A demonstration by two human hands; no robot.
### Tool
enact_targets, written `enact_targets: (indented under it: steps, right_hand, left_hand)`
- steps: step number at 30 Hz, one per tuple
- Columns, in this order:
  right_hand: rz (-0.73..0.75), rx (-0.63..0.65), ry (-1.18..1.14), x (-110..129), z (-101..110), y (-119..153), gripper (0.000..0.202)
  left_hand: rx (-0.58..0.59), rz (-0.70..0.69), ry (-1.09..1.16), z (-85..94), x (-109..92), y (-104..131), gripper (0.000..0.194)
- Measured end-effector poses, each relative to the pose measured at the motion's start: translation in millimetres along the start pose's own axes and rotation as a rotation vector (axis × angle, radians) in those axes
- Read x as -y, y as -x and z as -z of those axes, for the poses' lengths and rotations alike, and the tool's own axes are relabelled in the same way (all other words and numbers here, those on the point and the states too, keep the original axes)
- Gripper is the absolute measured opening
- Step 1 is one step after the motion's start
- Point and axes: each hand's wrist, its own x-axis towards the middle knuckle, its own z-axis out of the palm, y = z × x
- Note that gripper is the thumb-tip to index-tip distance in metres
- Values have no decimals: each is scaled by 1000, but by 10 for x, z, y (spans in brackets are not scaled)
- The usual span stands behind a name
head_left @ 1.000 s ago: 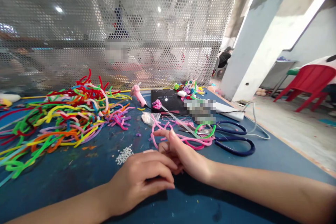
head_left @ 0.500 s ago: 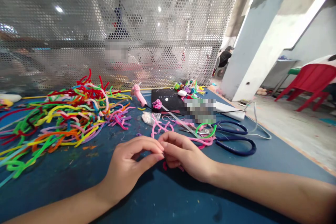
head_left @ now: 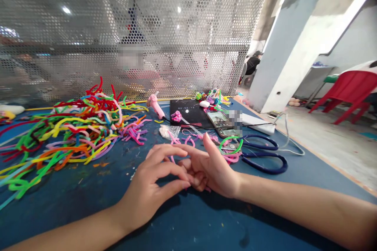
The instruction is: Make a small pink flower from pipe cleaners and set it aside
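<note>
My left hand (head_left: 150,182) reaches in with its thumb and fingertips bent together at the fingers of my right hand (head_left: 216,170). Whatever those left fingertips pinch is too small or hidden to make out. On my right hand the thumb points up, apart from the rest, while the lower fingers curl inward against the left fingertips. Small pink bits peek out beneath the right hand. Just behind the hands lie pink pipe cleaners (head_left: 232,157), a looped green pipe cleaner (head_left: 231,145) and scissors with dark blue handles (head_left: 265,162).
Multicoloured pipe cleaners (head_left: 79,133) are heaped at left. Behind the hands are a pink glue gun (head_left: 156,106), a black panel with a clock display (head_left: 188,113), a phone (head_left: 219,121) and a plastic bag (head_left: 170,131). A perforated metal screen (head_left: 176,31) closes the back of the blue table (head_left: 188,227).
My right thumb has lifted away from the pinch and now points up, with the right palm turned more open. My left fingertips have moved slightly down and right.
</note>
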Motion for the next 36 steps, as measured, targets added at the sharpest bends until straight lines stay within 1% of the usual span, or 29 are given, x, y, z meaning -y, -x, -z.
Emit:
enact_targets:
  steps: [6,10,12,16,18,20,24,27,30,36]
  right_hand:
    - [-36,-36,-17,22,-31,-4,92]
    - [-32,-29,-37,18,-37,-4,93]
    - [-45,-46,-12,12,-40,0,93]
    - [-94,-161,158,-11,-61,21,87]
    - [-111,-195,229,-27,-72,31,82]
    - [-109,-194,251,-41,-78,35,79]
    - [-50,-155,244,-69,-69,31,73]
    - [-16,-134,239,-92,-52,22,72]
    - [8,-141,260,-111,-38,13,73]
    - [46,-138,310,-123,-26,10,67]
  left_hand:
    - [55,-135,-45,-11,-11,35,3]
    - [77,-231,-70,-13,-42,65,5]
    - [89,-257,-109,-25,-58,70,6]
    - [91,-275,-156,-50,-77,58,7]
    - [78,-280,-148,-54,-72,53,8]
    - [64,-280,-123,-56,-59,52,10]
    - [53,-283,-69,-60,-40,49,14]
    - [87,-272,-44,-61,-49,46,17]
    - [124,-272,7,-61,-58,48,19]
    - [139,-305,86,-67,-39,54,16]
